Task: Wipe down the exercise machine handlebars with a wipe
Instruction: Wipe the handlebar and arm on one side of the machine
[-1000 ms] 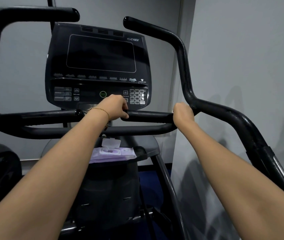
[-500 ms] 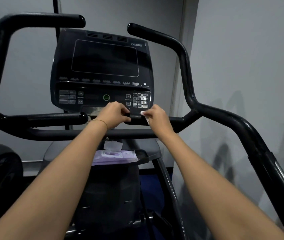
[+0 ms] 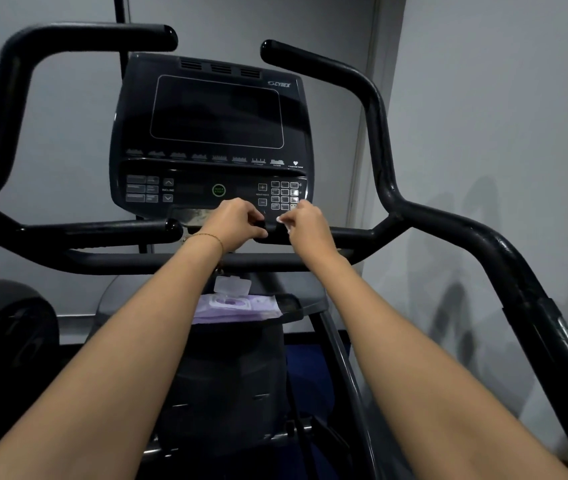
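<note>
The black right handlebar [image 3: 355, 233] runs inward as a short horizontal grip under the console. My right hand [image 3: 305, 225] is closed around that grip near its inner end, with a small white wipe [image 3: 280, 220] showing at the fingers. Just to its left, my left hand [image 3: 237, 221], a thin bracelet on the wrist, curls over the grip's inner tip; the two hands are nearly touching. The left handlebar [image 3: 102, 228] ends in a rounded tip left of my hands. Most of the wipe is hidden inside my fist.
A dark console [image 3: 213, 133] with a blank screen and keypad stands right behind my hands. A purple wipes pack [image 3: 237, 306] with its flip lid open lies on a shelf below the crossbar [image 3: 137, 263]. Tall black arm bars [image 3: 376, 109] rise on both sides; a grey wall is close on the right.
My right hand has slid left along the horizontal grip, from the bend at its outer end to the inner end beside my left hand. My left hand has stayed put.
</note>
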A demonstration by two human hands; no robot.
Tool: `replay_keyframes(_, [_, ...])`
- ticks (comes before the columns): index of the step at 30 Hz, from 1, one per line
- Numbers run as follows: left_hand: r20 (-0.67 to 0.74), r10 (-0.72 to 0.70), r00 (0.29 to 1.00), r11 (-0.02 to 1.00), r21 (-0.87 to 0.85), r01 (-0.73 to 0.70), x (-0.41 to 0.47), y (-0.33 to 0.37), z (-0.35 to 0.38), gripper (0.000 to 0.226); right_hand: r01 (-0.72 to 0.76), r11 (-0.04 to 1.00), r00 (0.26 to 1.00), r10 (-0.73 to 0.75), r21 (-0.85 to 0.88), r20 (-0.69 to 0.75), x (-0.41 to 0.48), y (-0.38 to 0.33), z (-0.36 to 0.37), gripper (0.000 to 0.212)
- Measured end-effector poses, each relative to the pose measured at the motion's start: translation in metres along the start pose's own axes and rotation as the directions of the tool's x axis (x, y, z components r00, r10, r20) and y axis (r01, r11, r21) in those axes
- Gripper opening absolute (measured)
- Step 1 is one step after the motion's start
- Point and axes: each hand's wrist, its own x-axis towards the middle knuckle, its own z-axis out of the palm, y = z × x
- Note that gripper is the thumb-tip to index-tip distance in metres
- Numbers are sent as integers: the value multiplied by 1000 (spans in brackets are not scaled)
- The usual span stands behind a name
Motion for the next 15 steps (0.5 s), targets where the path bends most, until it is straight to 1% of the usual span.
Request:
replay_keyframes(5, [-10,-2,1000,1000,-26,2,0,-2,0,37,127,992,991,-128,-27,-28,-8,-3,1,22])
replay_keyframes(10, [9,12,1000,999,-48,-11,-1,-1,1,35,62,992,996,-55,-106,64,6,-14,-2,28])
replay_keyframes(13, [14,19,1000,999,-34,-19,-1,1,-2,35,93,985,995,-86,-147,56,2,-13,-2,29])
replay_keyframes(15, [29,24,999,1000,-7,-24,0,1,-4,36,107,988,994,-104,-113,28,-4,-4,-2,26])
